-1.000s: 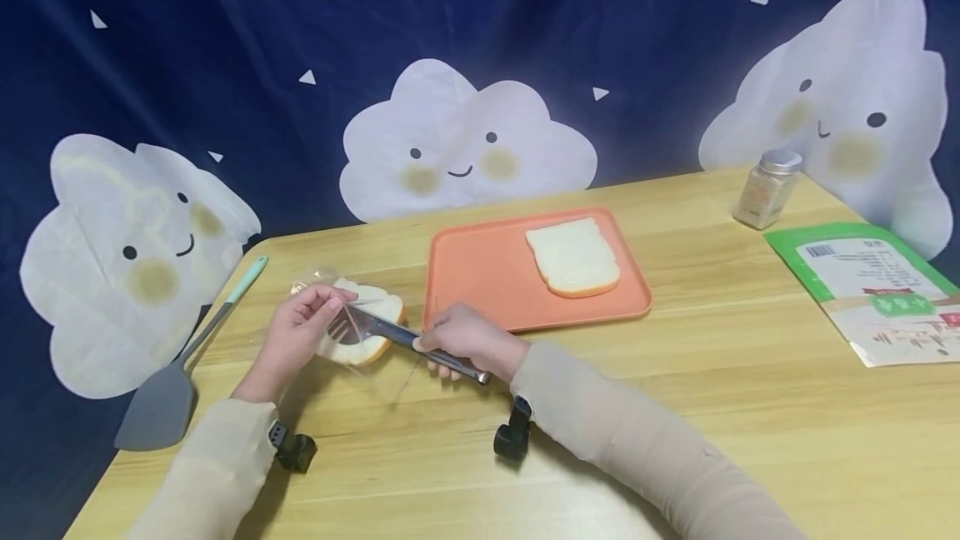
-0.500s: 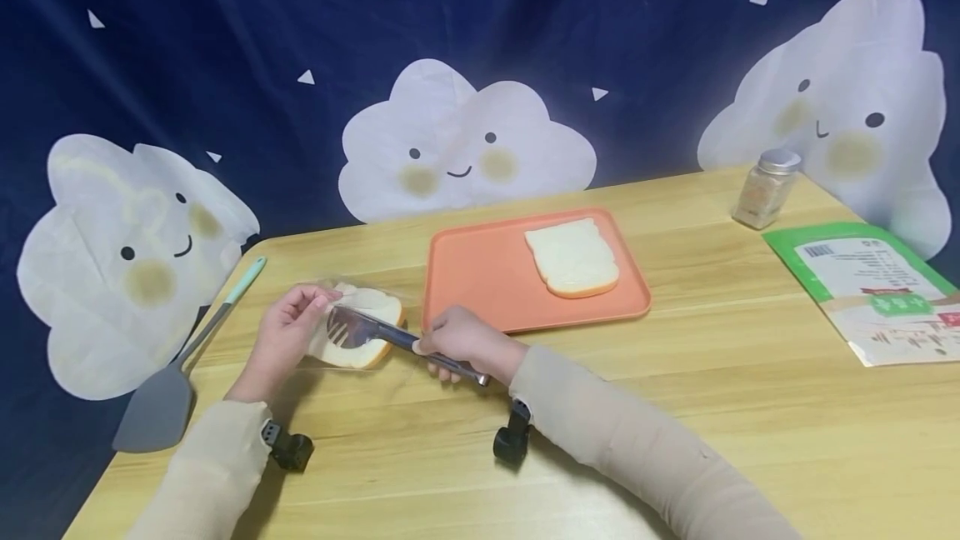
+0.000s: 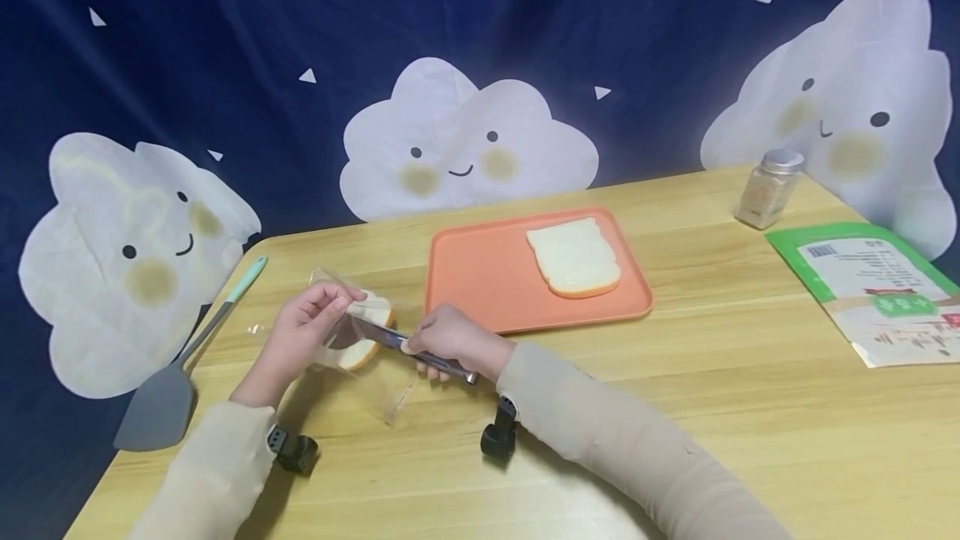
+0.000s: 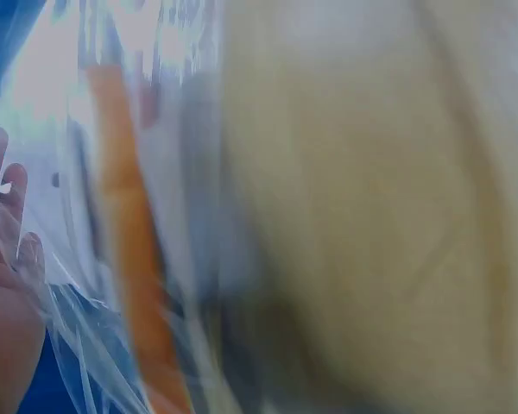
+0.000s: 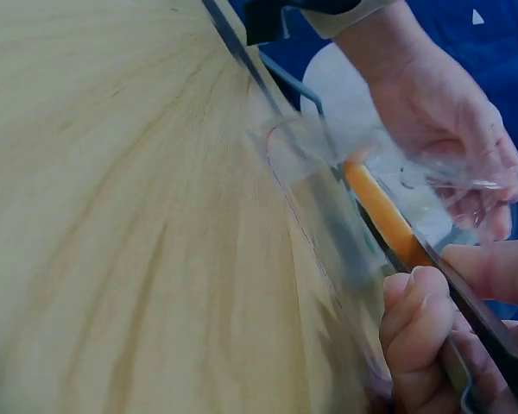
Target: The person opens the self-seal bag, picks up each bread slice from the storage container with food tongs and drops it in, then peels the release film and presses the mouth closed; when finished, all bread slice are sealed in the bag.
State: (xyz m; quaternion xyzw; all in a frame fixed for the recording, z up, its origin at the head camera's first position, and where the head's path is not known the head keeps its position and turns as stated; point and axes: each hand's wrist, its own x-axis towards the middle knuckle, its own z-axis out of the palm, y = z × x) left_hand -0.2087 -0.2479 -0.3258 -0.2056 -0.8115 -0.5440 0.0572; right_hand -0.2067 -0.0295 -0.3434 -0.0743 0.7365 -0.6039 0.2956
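My right hand (image 3: 453,338) grips a pair of metal tongs (image 3: 388,335) around their handles. Between the tongs' two arms is a white bread slice (image 3: 360,354) with an orange crust, seen edge-on in the right wrist view. A clear plastic bag (image 5: 315,228) surrounds the slice and the front of the tongs. My left hand (image 3: 306,325) pinches the bag's film with thumb and fingers on the left. In the left wrist view, the orange crust (image 4: 128,207) is blurred behind shiny film. A second bread slice (image 3: 574,258) lies flat on the orange tray (image 3: 478,273).
A grey spatula (image 3: 161,408) with a mint handle lies along the table's left edge. At the back right stands a glass jar (image 3: 769,190) with a silver lid. A green and white package (image 3: 873,294) lies flat at the right. A dark blue cloud-print curtain (image 3: 645,15) hangs behind.
My right hand has shifted slightly left with the tongs and the bread slice. The film around the slice has shifted and bunched near my left hand. The tray and its slice stay put.
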